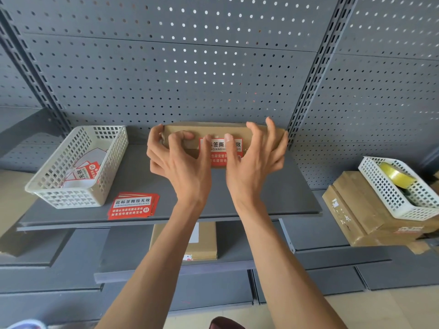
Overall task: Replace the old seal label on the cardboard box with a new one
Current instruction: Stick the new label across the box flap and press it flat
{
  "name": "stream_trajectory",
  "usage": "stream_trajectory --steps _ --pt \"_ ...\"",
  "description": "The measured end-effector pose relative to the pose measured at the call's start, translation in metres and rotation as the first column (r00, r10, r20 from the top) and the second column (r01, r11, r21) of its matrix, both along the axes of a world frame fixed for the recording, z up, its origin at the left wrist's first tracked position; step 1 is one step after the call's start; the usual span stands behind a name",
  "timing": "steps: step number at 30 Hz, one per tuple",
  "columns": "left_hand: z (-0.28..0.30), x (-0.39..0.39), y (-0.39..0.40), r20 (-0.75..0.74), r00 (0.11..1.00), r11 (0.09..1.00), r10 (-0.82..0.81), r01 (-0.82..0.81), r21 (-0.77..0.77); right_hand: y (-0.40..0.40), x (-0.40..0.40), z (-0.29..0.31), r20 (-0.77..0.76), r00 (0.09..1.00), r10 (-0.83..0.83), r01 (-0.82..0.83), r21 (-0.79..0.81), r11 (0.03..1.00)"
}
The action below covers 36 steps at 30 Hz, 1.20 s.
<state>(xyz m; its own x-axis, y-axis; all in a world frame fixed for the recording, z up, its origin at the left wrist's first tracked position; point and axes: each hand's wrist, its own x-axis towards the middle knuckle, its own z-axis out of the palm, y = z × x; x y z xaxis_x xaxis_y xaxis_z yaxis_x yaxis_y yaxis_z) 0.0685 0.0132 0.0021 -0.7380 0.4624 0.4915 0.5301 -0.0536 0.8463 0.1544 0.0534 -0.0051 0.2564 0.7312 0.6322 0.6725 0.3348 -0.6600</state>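
Head view, centre of frame: cardboard box [213, 130] sits on the grey shelf [133, 176], against the perforated back panel [190, 74]. Its near face carries a red-and-white seal label [219, 148], partly covered by fingers. Left hand [177, 160] has its fingers curled in a claw over the left end of the box, thumb at the box's left edge, fingertips on the front face; it grips the box loosely rather than closing fully. Right hand [255, 157] is spread with fingers bent, outer fingers over the right end of the box, thumb and forefinger pressing on the label; whether a label edge is pinched, cannot tell. Lower left of the box, well apart from it, a small stack of new red seal labels [133, 206] lies flat on the shelf near its front edge. Left of frame: white perforated basket [71, 198] on the same shelf, holding loose paper and label pieces [83, 173]. Right of frame: second white basket [394, 198] holding a roll of yellow tape [395, 173], resting on stacked cardboard boxes [356, 210]. Another flat box [204, 241] lies on a lower shelf, between the forearms.
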Motion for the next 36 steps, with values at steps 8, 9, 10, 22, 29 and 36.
stream_trajectory --steps 8,9,10,22,29,36 --pt "0.000 -0.005 -0.003 -0.003 1.000 1.000 0.008 -0.008 0.004 0.003 0.005 -0.001 -0.030 0.999 -0.031 0.032 0.030 0.999" --pt "0.000 -0.007 -0.004 -0.001 1.000 1.000 0.008 -0.008 0.006 0.003 0.006 0.000 -0.033 0.999 -0.036 0.038 0.033 0.999" --pt "0.000 -0.008 -0.005 0.004 1.000 1.000 0.005 -0.005 0.012 0.003 0.008 0.000 -0.034 0.999 -0.041 0.043 0.037 0.998" --pt "0.018 -0.005 -0.005 -0.020 0.999 0.999 -0.032 0.032 -0.023 -0.002 0.005 0.018 0.094 0.995 -0.031 0.030 0.014 0.999" --pt "0.024 -0.008 -0.007 -0.028 0.998 0.997 -0.057 0.056 -0.047 -0.001 0.008 0.025 0.121 0.992 -0.031 0.030 0.015 0.999" --pt "0.027 -0.012 -0.011 -0.040 0.997 0.997 -0.069 0.068 -0.033 0.001 0.016 0.028 0.150 0.988 -0.029 0.026 0.023 0.999"
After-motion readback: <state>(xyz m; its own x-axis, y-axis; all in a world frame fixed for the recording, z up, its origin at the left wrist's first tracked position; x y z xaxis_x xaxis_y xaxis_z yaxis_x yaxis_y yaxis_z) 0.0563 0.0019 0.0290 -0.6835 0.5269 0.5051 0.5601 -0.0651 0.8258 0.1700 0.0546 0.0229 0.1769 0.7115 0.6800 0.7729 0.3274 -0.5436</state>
